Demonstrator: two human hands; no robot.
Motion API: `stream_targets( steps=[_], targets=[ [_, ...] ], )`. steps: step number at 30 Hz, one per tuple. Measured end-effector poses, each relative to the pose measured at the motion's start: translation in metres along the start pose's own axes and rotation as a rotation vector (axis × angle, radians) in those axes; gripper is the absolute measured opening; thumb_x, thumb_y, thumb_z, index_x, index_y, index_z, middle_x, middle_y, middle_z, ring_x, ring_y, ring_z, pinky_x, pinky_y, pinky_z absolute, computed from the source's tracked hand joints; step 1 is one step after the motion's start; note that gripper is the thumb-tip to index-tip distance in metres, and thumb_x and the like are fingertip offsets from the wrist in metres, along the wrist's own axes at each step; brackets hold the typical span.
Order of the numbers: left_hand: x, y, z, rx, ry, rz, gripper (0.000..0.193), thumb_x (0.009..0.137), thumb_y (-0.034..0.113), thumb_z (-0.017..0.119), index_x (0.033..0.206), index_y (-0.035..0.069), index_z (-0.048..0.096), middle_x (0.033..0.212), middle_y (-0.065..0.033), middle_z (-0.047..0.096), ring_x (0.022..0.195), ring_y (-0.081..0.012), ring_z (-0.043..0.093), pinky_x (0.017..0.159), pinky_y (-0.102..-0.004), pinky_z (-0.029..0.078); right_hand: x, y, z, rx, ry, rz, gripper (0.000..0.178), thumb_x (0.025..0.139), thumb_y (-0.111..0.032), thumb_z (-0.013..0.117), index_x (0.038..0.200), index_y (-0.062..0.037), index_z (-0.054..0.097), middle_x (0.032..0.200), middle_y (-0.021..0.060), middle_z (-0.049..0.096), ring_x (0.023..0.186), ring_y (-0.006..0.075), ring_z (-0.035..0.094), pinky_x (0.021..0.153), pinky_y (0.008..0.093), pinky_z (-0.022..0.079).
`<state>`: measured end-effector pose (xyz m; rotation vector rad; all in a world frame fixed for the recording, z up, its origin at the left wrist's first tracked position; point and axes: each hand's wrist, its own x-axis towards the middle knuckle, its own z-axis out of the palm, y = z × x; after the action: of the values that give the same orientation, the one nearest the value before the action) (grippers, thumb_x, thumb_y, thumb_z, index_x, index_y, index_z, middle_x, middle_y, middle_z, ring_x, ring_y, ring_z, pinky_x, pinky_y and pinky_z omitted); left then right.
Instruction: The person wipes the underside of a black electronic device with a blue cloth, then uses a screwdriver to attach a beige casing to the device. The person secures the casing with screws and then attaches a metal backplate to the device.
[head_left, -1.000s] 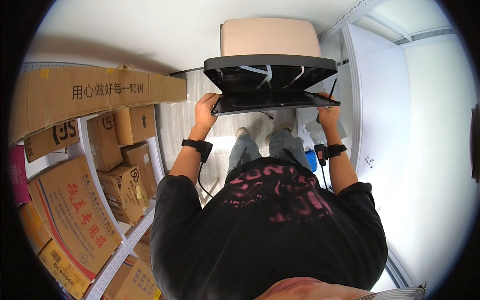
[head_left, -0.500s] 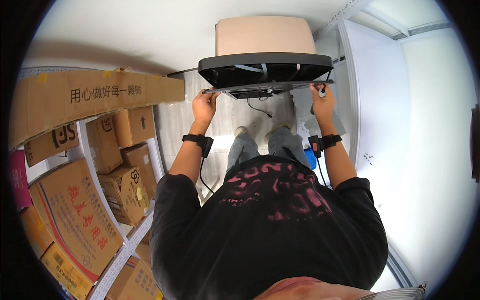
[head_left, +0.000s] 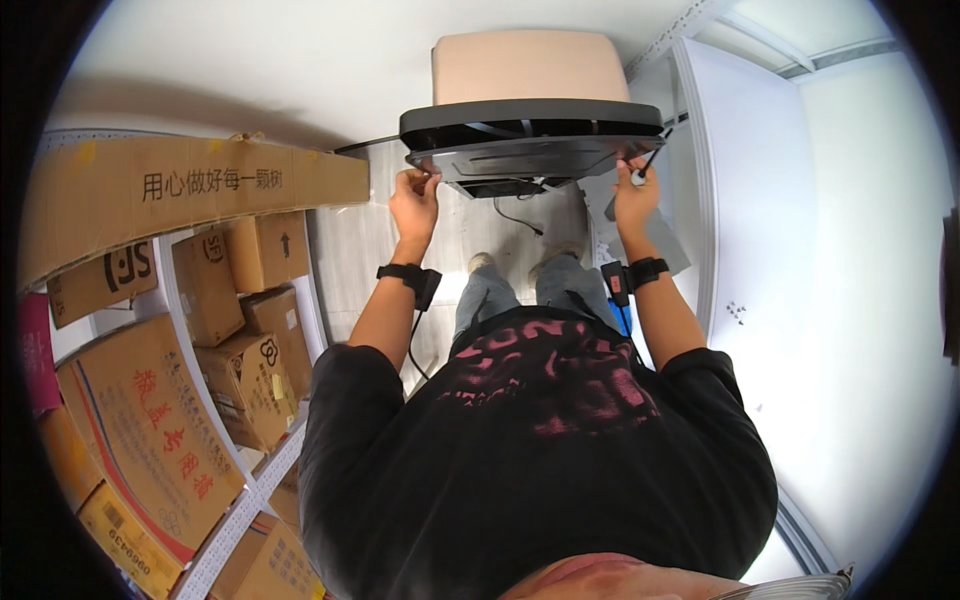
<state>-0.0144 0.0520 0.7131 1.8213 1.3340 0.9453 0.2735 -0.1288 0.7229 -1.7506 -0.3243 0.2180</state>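
A flat black tray-like crate (head_left: 535,140) carries a tan cardboard box (head_left: 528,65) and is held out in front of me at arm's length. My left hand (head_left: 414,203) grips the crate's near left corner. My right hand (head_left: 635,197) grips its near right corner, next to a dangling black cord. Both wrists wear black bands. Below the crate I see my legs and shoes on the light floor (head_left: 450,240).
A metal shelf rack (head_left: 250,480) on my left is packed with several brown cardboard boxes (head_left: 140,190). White wall panels (head_left: 830,300) close in on the right. The aisle between them is narrow.
The crate with the box has moved up and away from me and levelled out; my arms have stretched further forward with it.
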Motion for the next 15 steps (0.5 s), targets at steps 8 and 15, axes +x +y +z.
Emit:
stream_targets(
  steps=[8, 15],
  targets=[
    [0.011, 0.011, 0.003, -0.035, -0.088, -0.097, 0.056, 0.075, 0.012, 0.079, 0.122, 0.003, 0.051, 0.076, -0.0124, 0.065, 0.066, -0.0232, 0.067, 0.060, -0.0322, 0.052, 0.001, 0.005, 0.004, -0.014, 0.042, 0.033, 0.023, 0.083, -0.009, 0.072, 0.101, 0.0014, 0.061, 0.092, 0.0083, 0.063, 0.070, 0.0131, 0.060, 0.051, 0.0246, 0.054],
    [0.016, 0.006, 0.005, 0.074, -0.125, -0.075, 0.043, 0.072, 0.019, 0.081, 0.108, 0.004, 0.063, 0.080, -0.0115, 0.061, 0.069, -0.0241, 0.062, 0.066, -0.0349, 0.052, -0.004, 0.001, 0.007, -0.008, 0.084, 0.011, 0.022, 0.083, -0.009, 0.071, 0.100, 0.0017, 0.063, 0.087, 0.0085, 0.064, 0.062, 0.0141, 0.061, 0.050, 0.0258, 0.054]
  ],
)
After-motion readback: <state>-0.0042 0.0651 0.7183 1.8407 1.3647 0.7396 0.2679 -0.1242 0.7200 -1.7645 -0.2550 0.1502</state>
